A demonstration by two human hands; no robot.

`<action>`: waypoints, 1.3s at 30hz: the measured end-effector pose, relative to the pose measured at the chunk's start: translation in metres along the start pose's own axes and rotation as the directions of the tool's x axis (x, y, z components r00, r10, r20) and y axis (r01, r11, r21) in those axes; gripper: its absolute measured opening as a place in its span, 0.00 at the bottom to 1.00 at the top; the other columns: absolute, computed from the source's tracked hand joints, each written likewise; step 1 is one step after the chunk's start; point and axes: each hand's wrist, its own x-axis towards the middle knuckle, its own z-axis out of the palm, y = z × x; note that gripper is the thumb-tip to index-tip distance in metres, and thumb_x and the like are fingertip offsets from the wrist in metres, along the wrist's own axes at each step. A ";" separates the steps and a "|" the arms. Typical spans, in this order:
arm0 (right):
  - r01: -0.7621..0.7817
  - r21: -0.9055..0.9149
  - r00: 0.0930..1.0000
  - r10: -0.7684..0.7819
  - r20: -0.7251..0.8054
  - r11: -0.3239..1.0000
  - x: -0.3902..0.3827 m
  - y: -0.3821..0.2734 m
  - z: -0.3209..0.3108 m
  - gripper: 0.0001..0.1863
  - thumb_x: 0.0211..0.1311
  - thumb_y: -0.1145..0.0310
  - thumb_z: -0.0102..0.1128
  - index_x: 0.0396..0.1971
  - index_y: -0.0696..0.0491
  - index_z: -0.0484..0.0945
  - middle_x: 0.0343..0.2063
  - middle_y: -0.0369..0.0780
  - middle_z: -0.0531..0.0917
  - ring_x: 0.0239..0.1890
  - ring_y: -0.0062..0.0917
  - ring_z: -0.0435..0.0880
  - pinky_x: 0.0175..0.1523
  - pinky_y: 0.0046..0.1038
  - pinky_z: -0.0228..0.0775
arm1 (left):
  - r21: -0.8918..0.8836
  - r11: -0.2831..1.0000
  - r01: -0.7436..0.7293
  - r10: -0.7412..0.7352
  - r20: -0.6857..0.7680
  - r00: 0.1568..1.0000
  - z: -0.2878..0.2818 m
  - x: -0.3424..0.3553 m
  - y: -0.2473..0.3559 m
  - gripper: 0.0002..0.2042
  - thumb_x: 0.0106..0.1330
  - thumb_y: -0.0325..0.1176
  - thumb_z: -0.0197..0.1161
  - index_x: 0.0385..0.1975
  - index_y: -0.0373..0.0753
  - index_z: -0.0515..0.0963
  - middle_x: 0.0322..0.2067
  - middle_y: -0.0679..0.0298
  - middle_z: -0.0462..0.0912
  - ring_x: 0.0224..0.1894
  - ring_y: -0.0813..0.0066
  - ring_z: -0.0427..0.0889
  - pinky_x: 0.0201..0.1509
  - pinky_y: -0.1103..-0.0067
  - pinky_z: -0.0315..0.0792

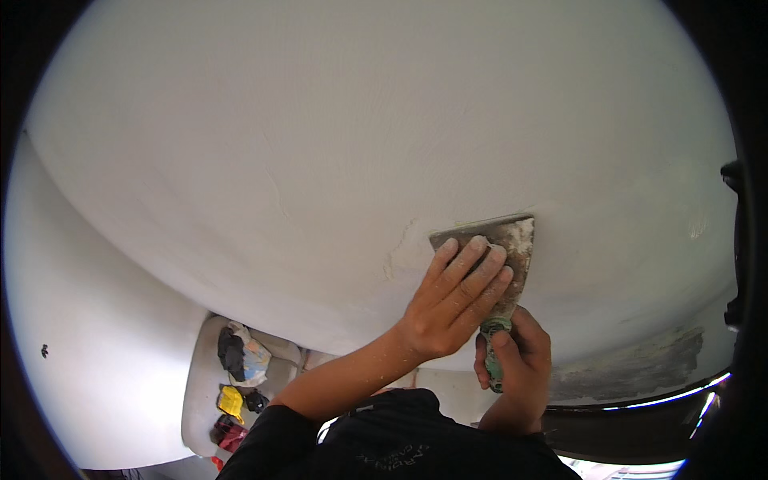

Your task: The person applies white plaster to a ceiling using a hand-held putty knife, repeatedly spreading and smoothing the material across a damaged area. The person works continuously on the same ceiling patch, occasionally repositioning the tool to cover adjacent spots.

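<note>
You're likely skimming plaster (320, 160).
Right hand (524, 360) clamps the putty knife (514, 290); left hand (448, 308) lies fingers-apart on its blade (520, 244); even pressure seems needed next.

The scraper handle (493, 370) is green, its blade (520, 244) white-smudged grey-brown.

White wall (104, 344) at left, mixed clutter (246, 356) on greyish surface (202, 384), bright light (632, 472) lower right.
</note>
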 end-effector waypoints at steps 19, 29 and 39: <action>0.097 0.014 0.991 -0.095 -0.098 0.995 0.003 -0.002 -0.014 0.16 0.67 0.66 0.60 0.44 0.66 0.77 0.20 0.38 0.77 0.16 0.16 0.70 0.19 0.19 0.58 | -0.004 0.999 -0.042 0.042 0.034 0.999 0.013 0.005 0.004 0.15 0.58 0.30 0.64 0.44 0.35 0.85 0.48 0.53 0.85 0.54 0.54 0.82 0.63 0.56 0.69; 0.113 0.173 0.989 -0.128 0.078 0.978 0.030 0.030 -0.011 0.14 0.72 0.68 0.56 0.46 0.64 0.74 0.22 0.41 0.78 0.15 0.18 0.73 0.17 0.20 0.63 | 0.049 0.985 -0.165 0.160 0.085 0.983 0.003 0.008 -0.023 0.14 0.58 0.30 0.63 0.44 0.35 0.85 0.48 0.53 0.85 0.55 0.55 0.83 0.64 0.58 0.70; 0.157 0.227 0.964 -0.199 0.174 0.961 0.042 0.034 -0.008 0.12 0.72 0.70 0.55 0.48 0.62 0.74 0.22 0.39 0.79 0.13 0.18 0.74 0.15 0.21 0.63 | 0.085 0.973 -0.213 0.200 0.135 0.970 -0.009 0.025 -0.023 0.15 0.54 0.25 0.65 0.43 0.33 0.85 0.48 0.53 0.85 0.56 0.55 0.81 0.65 0.58 0.70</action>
